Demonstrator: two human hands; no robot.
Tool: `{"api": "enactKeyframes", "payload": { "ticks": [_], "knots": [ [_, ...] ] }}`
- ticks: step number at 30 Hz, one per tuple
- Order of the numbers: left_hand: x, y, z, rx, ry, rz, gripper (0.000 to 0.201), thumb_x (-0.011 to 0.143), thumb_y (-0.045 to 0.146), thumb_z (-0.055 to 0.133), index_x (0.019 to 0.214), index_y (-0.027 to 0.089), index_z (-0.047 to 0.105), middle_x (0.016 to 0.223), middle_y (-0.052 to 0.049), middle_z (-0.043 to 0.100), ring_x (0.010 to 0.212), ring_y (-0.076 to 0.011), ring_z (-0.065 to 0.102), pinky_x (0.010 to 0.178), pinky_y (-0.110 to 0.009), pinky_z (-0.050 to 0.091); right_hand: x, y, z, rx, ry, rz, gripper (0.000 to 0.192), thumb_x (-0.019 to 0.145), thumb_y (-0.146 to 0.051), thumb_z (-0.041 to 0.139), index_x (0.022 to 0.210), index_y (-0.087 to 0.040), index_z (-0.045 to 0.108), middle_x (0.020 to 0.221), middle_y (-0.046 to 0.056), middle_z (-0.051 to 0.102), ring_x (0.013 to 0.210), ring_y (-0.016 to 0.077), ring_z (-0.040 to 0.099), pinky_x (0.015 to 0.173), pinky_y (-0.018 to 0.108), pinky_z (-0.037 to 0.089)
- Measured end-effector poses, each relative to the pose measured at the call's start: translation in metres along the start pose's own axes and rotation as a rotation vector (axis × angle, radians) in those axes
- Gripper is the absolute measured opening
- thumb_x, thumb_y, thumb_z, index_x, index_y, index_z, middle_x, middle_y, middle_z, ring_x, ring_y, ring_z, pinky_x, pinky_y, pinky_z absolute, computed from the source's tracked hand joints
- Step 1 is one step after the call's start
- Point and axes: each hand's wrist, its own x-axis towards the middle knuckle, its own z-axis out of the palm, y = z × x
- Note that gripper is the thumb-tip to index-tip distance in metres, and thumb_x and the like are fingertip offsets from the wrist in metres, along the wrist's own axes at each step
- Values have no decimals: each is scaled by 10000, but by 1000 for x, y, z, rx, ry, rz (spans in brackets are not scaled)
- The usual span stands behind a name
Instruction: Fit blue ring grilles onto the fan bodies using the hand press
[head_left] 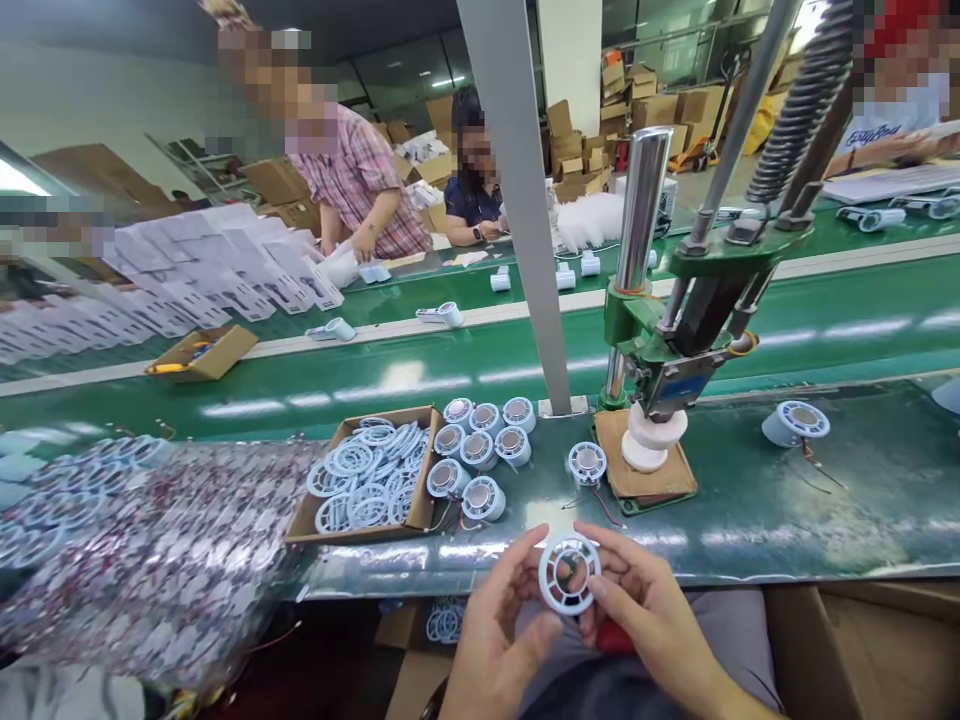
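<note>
A light-blue plastic spoked ring (546, 592) is held upright just past the bench's front edge, above my lap. My right hand (651, 600) grips it, with the thumb on its rim and the fingers behind. From the other side, the curled fingers of my left hand (504, 620) hold it too. Skin and something dark show through the ring's open centre. Beyond my hands, a round light-blue motor unit (587, 463) with thin wires stands beside the press base (660, 490). The press's white round head (651, 440) is over that brown pad.
A cardboard box of blue rings (367, 475) stands left of several blue motor units (480, 450). Bagged wired parts (180, 540) cover the bench's left. The green press (682, 290) and a grey post (517, 200) rise ahead. Co-workers (360, 180) sit across the conveyor (420, 365).
</note>
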Motion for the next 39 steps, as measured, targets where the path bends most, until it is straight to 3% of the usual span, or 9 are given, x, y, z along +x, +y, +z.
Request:
{"api": "enactKeyframes", "payload": {
  "ticks": [3, 8, 13, 17, 22, 39],
  "knots": [
    [-3, -7, 1, 6, -30, -9, 741, 740, 543, 819, 1368, 206, 619, 1181, -152, 748, 1095, -340, 711, 973, -424, 579, -1, -3, 0, -2, 6, 7, 465, 849, -411, 765, 1263, -228, 657, 815, 18, 686, 583, 109, 665, 563, 247, 587],
    [-2, -5, 6, 1, -18, -28, 648, 791, 430, 810, 1357, 175, 627, 1145, -137, 764, 1061, -286, 729, 978, -370, 573, -2, -3, -1, 4, 11, 33, 461, 882, -430, 727, 1286, -220, 658, 802, 32, 713, 612, 130, 694, 600, 262, 600],
    [1, -1, 6, -8, 26, 12, 628, 749, 399, 847, 1308, 171, 676, 1123, -140, 779, 1020, -284, 750, 943, -346, 592, -2, -6, -1, 32, 10, 58, 428, 898, -429, 710, 1276, -233, 669, 782, 19, 712, 596, 121, 690, 592, 248, 595],
    [0, -1, 5, 16, 21, -12, 626, 764, 388, 836, 1331, 185, 664, 1198, -141, 758, 1084, -299, 732, 986, -372, 574, -1, -8, -1, 39, -11, 58, 404, 900, -430, 708, 1249, -229, 672, 807, 19, 712, 601, 112, 694, 599, 236, 596],
    [-6, 1, 0, 12, -66, -85, 615, 870, 368, 741, 1440, 222, 562, 1266, -124, 731, 1125, -285, 715, 1044, -397, 536, -1, -9, -2, 16, -18, 66, 396, 887, -445, 715, 1187, -191, 665, 862, 47, 723, 621, 123, 707, 611, 248, 603],
    [-16, 0, -5, 11, -121, -65, 561, 920, 346, 686, 1458, 306, 532, 1471, -79, 594, 1247, -281, 648, 1067, -347, 516, -10, -15, 3, 11, -91, 31, 301, 929, -405, 682, 1154, -214, 623, 888, 24, 716, 681, 96, 706, 672, 223, 595]
  ]
}}
